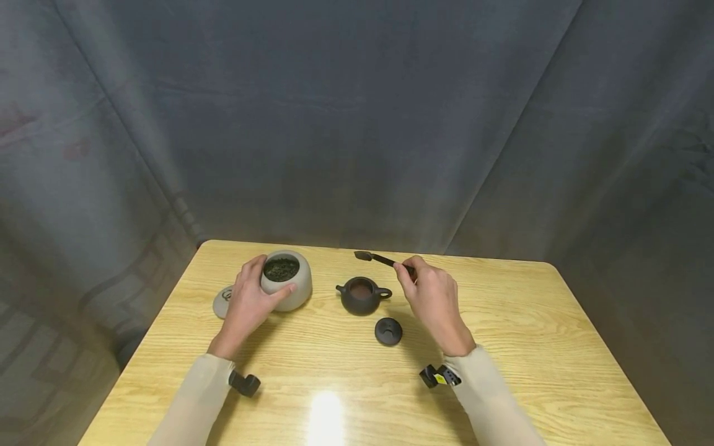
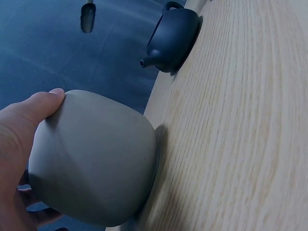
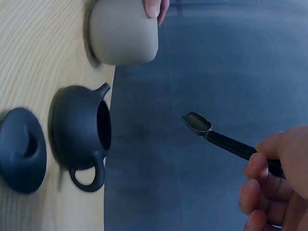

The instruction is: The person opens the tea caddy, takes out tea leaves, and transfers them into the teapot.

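My left hand (image 1: 253, 301) grips a grey rounded jar (image 1: 300, 288) at its rim and side, thumb on the near side. Dark green tea leaves (image 1: 281, 269) lie inside it, and the jar rests on the table, perhaps slightly tilted. My right hand (image 1: 436, 298) pinches the black handle of a tea scoop (image 3: 230, 144) between thumb and fingers. The scoop's dark head (image 1: 363, 255) points left, raised above and behind a dark, lidless teapot (image 1: 361, 303). Its spout faces the jar and its handle faces my right hand. I cannot tell whether the scoop holds anything.
The teapot's round dark lid (image 1: 388, 332) lies on the wooden table (image 1: 346, 371) in front of the teapot. A grey jar lid (image 1: 222, 302) lies left of the jar, partly behind my left hand. Dark curtains (image 1: 346, 124) hang behind the table.
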The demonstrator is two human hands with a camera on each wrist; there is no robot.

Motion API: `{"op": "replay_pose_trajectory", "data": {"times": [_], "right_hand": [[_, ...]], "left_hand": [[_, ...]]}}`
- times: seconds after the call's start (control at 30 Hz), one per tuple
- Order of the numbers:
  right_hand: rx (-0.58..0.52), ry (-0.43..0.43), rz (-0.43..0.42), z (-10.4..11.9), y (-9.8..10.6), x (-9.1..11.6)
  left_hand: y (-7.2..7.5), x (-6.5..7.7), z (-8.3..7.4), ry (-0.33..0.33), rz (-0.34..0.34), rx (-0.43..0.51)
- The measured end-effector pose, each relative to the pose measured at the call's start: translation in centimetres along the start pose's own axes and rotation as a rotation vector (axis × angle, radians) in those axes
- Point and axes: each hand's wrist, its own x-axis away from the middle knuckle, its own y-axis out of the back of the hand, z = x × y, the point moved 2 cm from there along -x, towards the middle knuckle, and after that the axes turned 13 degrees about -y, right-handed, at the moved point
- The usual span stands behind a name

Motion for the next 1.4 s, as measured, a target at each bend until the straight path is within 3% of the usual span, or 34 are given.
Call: {"op": "replay_pose_trajectory", "data": {"times": [0.5, 1.4], "right_hand": [[-0.048, 0.108, 0.009, 3.8, -0.9, -0.4], [-0.032, 0.264, 0.069, 7.2, -2.9, -0.2]], "left_hand": [[-0.4, 0.1, -0.2, 0.007, 0.004, 0.008], [-0.9, 0.1, -0.5, 0.001, -0.015, 0.014]]}}
